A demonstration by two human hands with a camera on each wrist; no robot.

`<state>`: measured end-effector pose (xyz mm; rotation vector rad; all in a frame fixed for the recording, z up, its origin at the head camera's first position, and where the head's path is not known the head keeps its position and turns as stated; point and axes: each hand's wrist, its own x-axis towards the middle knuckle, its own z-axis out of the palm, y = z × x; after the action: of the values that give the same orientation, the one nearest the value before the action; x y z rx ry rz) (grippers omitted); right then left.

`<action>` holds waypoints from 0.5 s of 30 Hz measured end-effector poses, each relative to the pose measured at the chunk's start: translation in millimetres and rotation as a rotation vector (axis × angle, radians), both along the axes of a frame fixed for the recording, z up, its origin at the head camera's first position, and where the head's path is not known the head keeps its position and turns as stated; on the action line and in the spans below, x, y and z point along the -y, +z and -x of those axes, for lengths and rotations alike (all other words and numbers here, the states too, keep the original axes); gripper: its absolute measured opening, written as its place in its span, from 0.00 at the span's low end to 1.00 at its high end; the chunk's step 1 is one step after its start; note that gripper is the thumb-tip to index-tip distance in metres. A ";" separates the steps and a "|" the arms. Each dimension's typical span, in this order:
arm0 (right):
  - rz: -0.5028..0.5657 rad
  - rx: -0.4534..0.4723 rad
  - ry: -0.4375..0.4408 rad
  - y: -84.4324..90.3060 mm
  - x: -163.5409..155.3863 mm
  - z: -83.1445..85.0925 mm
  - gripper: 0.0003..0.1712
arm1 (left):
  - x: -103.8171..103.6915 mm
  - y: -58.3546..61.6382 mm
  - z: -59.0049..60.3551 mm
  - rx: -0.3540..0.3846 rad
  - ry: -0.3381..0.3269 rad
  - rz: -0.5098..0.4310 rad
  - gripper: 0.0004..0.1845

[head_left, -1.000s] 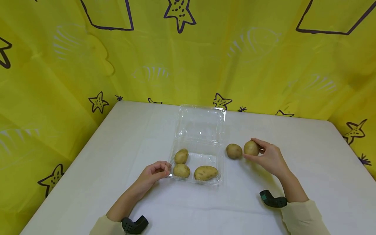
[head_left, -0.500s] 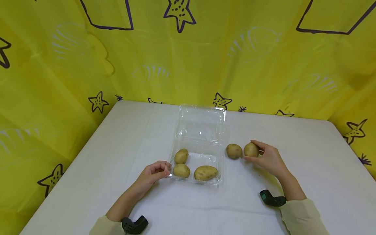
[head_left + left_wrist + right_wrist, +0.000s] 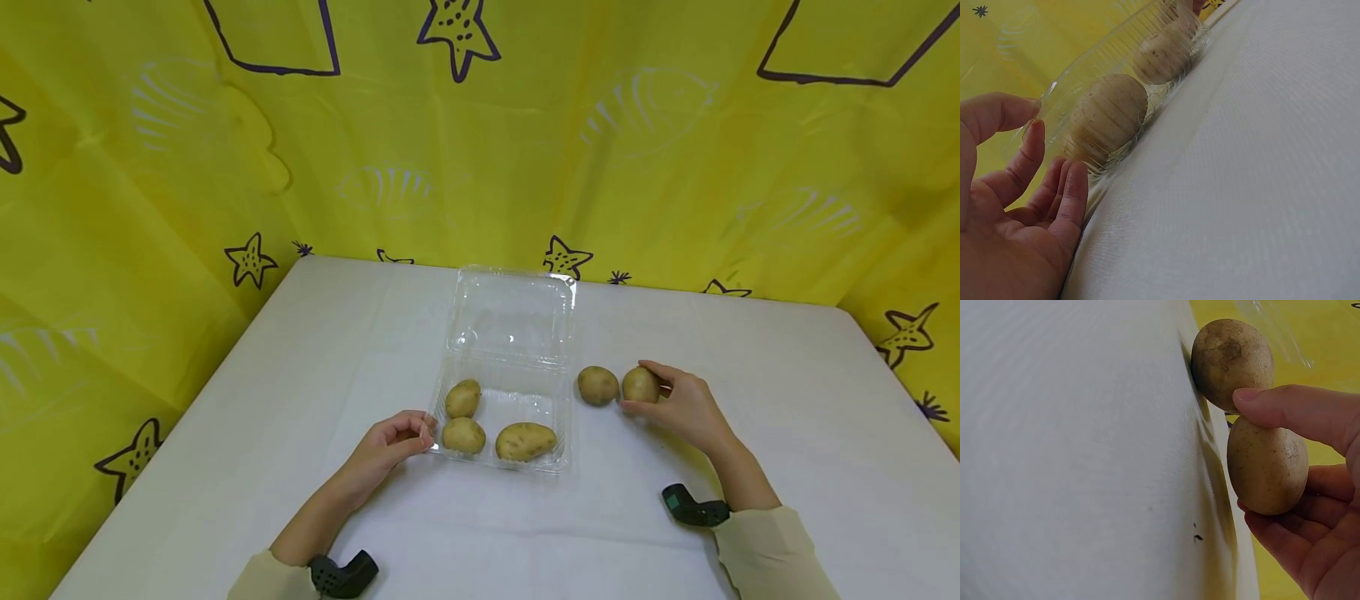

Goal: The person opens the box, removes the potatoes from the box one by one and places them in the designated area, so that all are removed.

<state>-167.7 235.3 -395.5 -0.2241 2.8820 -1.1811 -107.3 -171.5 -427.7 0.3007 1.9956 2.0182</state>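
A clear plastic clamshell box (image 3: 525,407) lies with its lid (image 3: 513,315) folded back. Inside its base are two small potatoes at the left, the nearer one (image 3: 463,436) by the front corner, and a longer potato (image 3: 525,442) at front right. My left hand (image 3: 393,446) pinches the box's left rim between thumb and index finger (image 3: 1032,147), its other fingers against the wall. To the right of the box, my right hand (image 3: 686,408) holds a round potato (image 3: 1267,469) between thumb and fingers, close over the table. Another round potato (image 3: 597,386) sits just left of it.
A white cloth covers the table (image 3: 480,533). Yellow curtains (image 3: 480,167) with starfish drawings hang around its back and sides. Black camera units (image 3: 693,506) are strapped to both wrists. Small dark specks (image 3: 1197,537) dot the cloth near the right hand.
My right hand has come slightly down and toward me with the potato in its grip. The left hand, the box and the other potatoes have stayed put.
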 end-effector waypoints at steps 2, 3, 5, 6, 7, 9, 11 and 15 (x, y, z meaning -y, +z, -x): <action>-0.002 0.002 0.006 -1.3 0.1 0.7 0.44 | 0.2 0.1 -0.1 0.003 0.002 0.001 0.02; -0.003 0.002 0.010 -2.1 0.1 1.0 0.43 | 0.3 0.2 -0.2 0.005 0.002 0.001 0.02; -0.005 0.000 0.017 -3.5 0.2 1.6 0.43 | 0.4 0.4 -0.3 0.008 0.003 0.001 0.02; -0.006 -0.002 0.020 -4.1 0.2 1.9 0.43 | 0.4 0.6 -0.3 0.009 0.003 0.000 0.02; -0.008 -0.003 0.023 -4.7 0.2 2.1 0.43 | 0.3 0.6 -0.2 0.008 0.002 -0.001 0.03; -0.013 -0.008 0.025 -5.7 0.0 2.4 0.43 | 0.3 0.6 -0.1 0.006 -0.001 -0.004 0.03; -0.016 -0.013 0.026 -6.4 -0.2 2.6 0.43 | 0.0 0.7 0.1 0.005 -0.002 -0.008 0.03; -0.015 -0.017 0.032 -7.3 -0.1 3.1 0.42 | -0.3 0.4 0.1 0.007 -0.004 -0.008 0.03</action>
<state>-170.8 235.4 -402.8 -0.2810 2.8891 -1.1579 -107.4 -171.2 -427.3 0.2980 1.9817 2.0227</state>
